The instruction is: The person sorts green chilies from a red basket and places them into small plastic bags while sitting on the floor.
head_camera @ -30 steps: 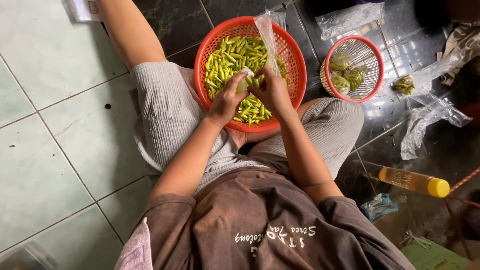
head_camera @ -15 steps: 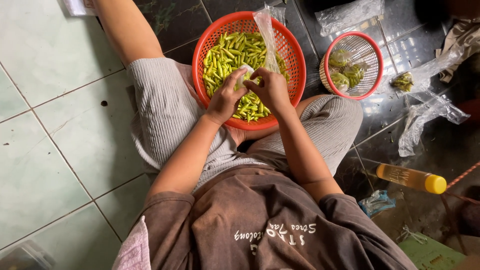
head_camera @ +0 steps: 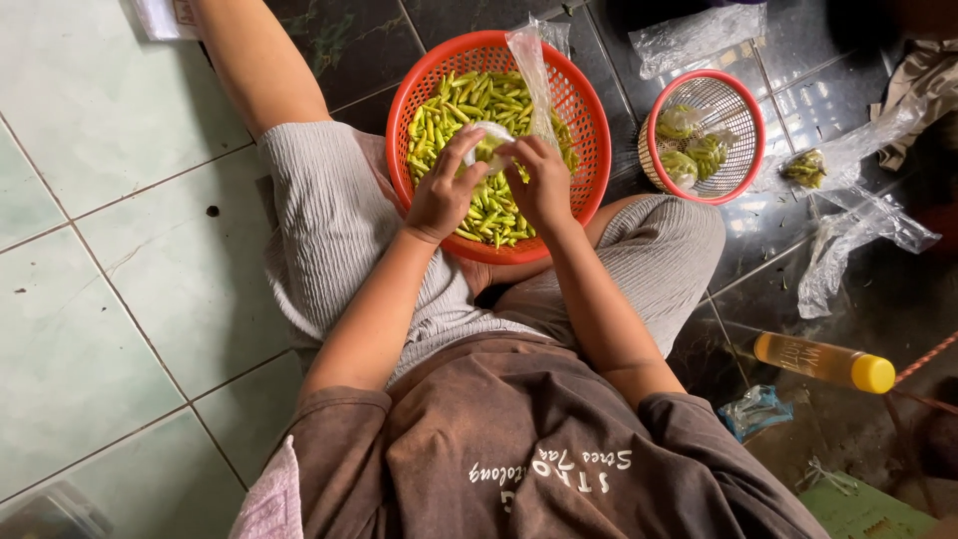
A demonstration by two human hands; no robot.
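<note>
Overhead view of a seated person working over a large red basket point(head_camera: 589, 130) of green chillies point(head_camera: 454, 105), which rests between the knees. The left hand point(head_camera: 446, 195) and right hand point(head_camera: 542, 185) meet above the middle of the basket, both closed around a small clear plastic bag point(head_camera: 489, 140) that holds a few chillies. The left fingers pinch the bag's near-left edge; the right fingers grip its right side, so the bag sits between the two hands, just above the loose chillies. A long strip of clear plastic point(head_camera: 529, 65) rises from the bag toward the basket's far rim.

To the right, well apart from the hands, a smaller red basket point(head_camera: 743, 100) on the dark tile floor point(head_camera: 788, 240) contains filled bags of chillies point(head_camera: 689, 150). Another filled bag point(head_camera: 806, 168) and loose clear plastic sheets point(head_camera: 848, 235) lie beyond it. A yellow-capped bottle point(head_camera: 823, 361) lies on its side near the right knee.
</note>
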